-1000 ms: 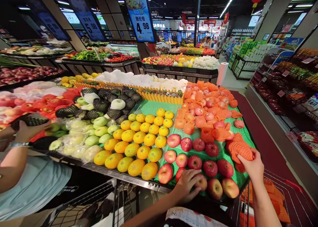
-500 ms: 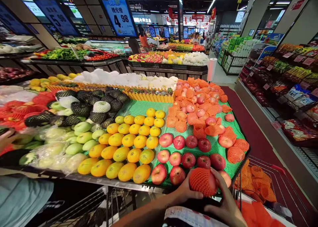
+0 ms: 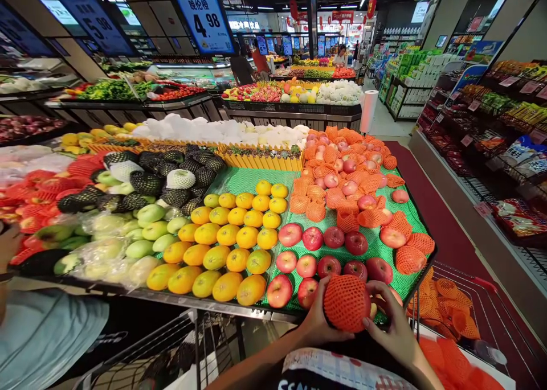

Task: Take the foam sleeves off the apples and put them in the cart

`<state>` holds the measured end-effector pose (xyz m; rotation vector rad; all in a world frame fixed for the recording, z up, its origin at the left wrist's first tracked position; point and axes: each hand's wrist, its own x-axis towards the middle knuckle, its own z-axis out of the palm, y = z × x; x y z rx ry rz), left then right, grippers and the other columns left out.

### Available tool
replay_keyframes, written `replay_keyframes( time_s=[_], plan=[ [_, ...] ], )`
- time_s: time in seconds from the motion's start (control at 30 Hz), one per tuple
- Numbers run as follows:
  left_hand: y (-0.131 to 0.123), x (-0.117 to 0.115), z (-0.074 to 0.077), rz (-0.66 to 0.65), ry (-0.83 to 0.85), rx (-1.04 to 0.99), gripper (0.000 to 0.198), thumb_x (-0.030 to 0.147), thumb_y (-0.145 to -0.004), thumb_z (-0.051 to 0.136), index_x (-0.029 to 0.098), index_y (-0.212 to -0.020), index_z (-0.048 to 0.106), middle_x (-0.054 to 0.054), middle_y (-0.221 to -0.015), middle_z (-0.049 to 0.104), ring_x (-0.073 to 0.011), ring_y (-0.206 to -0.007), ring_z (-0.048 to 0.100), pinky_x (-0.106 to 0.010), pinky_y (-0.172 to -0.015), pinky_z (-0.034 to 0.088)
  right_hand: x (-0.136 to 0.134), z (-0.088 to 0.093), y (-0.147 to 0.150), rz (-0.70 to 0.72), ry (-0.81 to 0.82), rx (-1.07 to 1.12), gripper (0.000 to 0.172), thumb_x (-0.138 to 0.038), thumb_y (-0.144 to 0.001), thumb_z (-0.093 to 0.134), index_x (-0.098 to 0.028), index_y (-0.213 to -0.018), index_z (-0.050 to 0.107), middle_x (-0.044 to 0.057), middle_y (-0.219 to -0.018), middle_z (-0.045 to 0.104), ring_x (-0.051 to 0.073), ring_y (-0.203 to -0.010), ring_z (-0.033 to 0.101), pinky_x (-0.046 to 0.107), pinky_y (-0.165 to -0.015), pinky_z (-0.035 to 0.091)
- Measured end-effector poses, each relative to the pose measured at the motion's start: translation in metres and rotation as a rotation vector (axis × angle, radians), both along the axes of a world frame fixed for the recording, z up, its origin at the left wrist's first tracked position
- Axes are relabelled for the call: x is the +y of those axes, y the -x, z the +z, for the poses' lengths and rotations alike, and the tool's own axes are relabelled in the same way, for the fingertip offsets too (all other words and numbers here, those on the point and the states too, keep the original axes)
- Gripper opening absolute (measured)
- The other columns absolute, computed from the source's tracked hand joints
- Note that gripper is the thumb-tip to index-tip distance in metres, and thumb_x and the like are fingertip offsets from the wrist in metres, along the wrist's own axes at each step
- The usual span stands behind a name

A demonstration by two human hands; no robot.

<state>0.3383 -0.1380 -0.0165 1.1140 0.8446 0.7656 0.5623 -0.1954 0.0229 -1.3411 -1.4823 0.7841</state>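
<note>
My left hand [image 3: 318, 320] is closed around an apple [image 3: 347, 303] in an orange foam net, low over the front edge of the display. My right hand [image 3: 395, 328] is curled at the apple's right side, thumb and fingertips against it, where some bare red skin shows past the net. Just beyond both hands, bare red apples [image 3: 329, 267] stand in rows on a green mesh mat [image 3: 314, 255]. Behind them lie apples in orange foam nets [image 3: 337, 196], heaped toward the back.
Rows of oranges [image 3: 226, 259] sit left of the apples, then green fruit [image 3: 141, 247] and dark-netted fruit [image 3: 149, 176]. A wire cart [image 3: 508, 316] with loose orange nets [image 3: 448, 304] stands at right. Another person's sleeve [image 3: 55, 327] is at lower left; packaged-goods shelves [image 3: 487, 122] run along the right.
The netted apple has turned and risen slightly between my hands. My right thumb has come up against it. The view has shifted a little.
</note>
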Motion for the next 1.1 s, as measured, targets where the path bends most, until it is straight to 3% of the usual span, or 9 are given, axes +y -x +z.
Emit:
replay_keyframes(
  time_s=[0.17, 0.27, 0.43, 0.53, 0.67, 0.77, 0.93, 1.03, 1.1],
  plan=[
    [0.008, 0.002, -0.005, -0.066, -0.17, 0.107, 0.134, 0.039, -0.037, 0.11, 0.033, -0.153, 0.042, -0.016, -0.159, 0.053, -0.0475, -0.152, 0.049, -0.059, -0.132, 0.037, -0.009, -0.016, -0.007, 0.159, 0.148, 0.239, 0.076, -0.062, -0.087, 0.084, -0.035, -0.15, 0.052, 0.013, -0.147, 0.062, 0.033, -0.131, 0.068, 0.049, -0.11, 0.059],
    [0.016, 0.009, 0.004, -0.116, -0.264, 0.147, 0.126, 0.036, -0.039, 0.109, 0.032, -0.147, 0.044, -0.017, -0.157, 0.057, -0.046, -0.146, 0.056, -0.057, -0.128, 0.041, -0.015, -0.035, 0.0, 0.201, 0.203, 0.388, 0.093, -0.067, -0.081, 0.089, -0.036, -0.158, 0.045, 0.016, -0.158, 0.055, 0.037, -0.143, 0.061, 0.054, -0.117, 0.054],
    [0.018, 0.022, 0.03, -0.199, -0.247, -0.083, 0.087, 0.045, -0.051, 0.11, 0.027, -0.113, 0.052, -0.021, -0.161, 0.055, -0.0429, -0.156, 0.047, -0.056, -0.126, 0.039, -0.027, -0.074, 0.025, -0.019, 0.203, 0.362, 0.124, -0.069, -0.072, 0.094, -0.027, -0.169, 0.029, 0.022, -0.175, 0.032, 0.042, -0.165, 0.032, 0.065, -0.137, 0.02],
    [0.005, 0.022, 0.04, -0.103, -0.123, -0.212, 0.069, 0.063, -0.065, 0.103, 0.024, -0.098, 0.058, -0.02, -0.155, 0.061, -0.0411, -0.153, 0.051, -0.054, -0.125, 0.04, -0.031, -0.079, 0.03, -0.038, 0.23, 0.42, 0.129, -0.065, -0.074, 0.094, -0.027, -0.174, 0.021, 0.02, -0.18, 0.024, 0.039, -0.168, 0.025, 0.063, -0.138, 0.013],
    [-0.015, 0.02, 0.043, 0.144, 0.104, -0.235, 0.061, 0.072, -0.07, 0.096, 0.021, -0.089, 0.067, -0.013, -0.124, 0.077, -0.0366, -0.133, 0.065, -0.049, -0.12, 0.046, -0.026, -0.063, 0.026, -0.012, 0.316, 0.733, 0.105, -0.073, -0.088, 0.079, -0.035, -0.173, 0.032, 0.012, -0.181, 0.031, 0.034, -0.168, 0.028, 0.058, -0.139, 0.02],
    [-0.021, 0.021, 0.044, 0.184, 0.281, -0.271, 0.061, 0.069, -0.067, 0.1, 0.02, -0.087, 0.069, -0.01, -0.108, 0.079, -0.0325, -0.116, 0.072, -0.045, -0.11, 0.053, -0.02, -0.056, 0.025, -0.065, 0.357, 0.874, 0.086, -0.076, -0.098, 0.063, -0.04, -0.171, 0.037, 0.008, -0.178, 0.038, 0.032, -0.166, 0.033, 0.057, -0.133, 0.035],
    [-0.019, 0.024, 0.047, 0.209, 0.232, -0.253, 0.06, 0.069, -0.069, 0.098, 0.021, -0.085, 0.066, -0.003, -0.09, 0.074, -0.0235, -0.096, 0.071, -0.041, -0.104, 0.055, -0.011, -0.071, 0.026, -0.056, 0.299, 0.624, 0.107, -0.091, -0.082, 0.07, -0.033, -0.167, 0.043, 0.019, -0.155, 0.063, 0.04, -0.148, 0.058, 0.064, -0.119, 0.051],
    [-0.016, 0.025, 0.049, 0.139, 0.072, -0.166, 0.061, 0.075, -0.075, 0.091, 0.022, -0.078, 0.062, -0.002, -0.082, 0.071, -0.0241, -0.096, 0.071, -0.044, -0.109, 0.054, -0.008, -0.078, 0.025, -0.122, 0.216, 0.556, 0.113, -0.091, -0.069, 0.083, -0.03, -0.159, 0.048, 0.021, -0.151, 0.064, 0.042, -0.14, 0.064, 0.065, -0.115, 0.055],
    [-0.013, 0.024, 0.051, 0.044, 0.028, -0.155, 0.059, 0.077, -0.077, 0.089, 0.022, -0.085, 0.069, -0.006, -0.094, 0.077, -0.0276, -0.105, 0.073, -0.048, -0.115, 0.052, -0.008, -0.077, 0.025, -0.128, 0.155, 0.486, 0.116, -0.088, -0.064, 0.088, -0.028, -0.155, 0.049, 0.021, -0.153, 0.062, 0.043, -0.139, 0.064, 0.064, -0.115, 0.055]
  ],
)
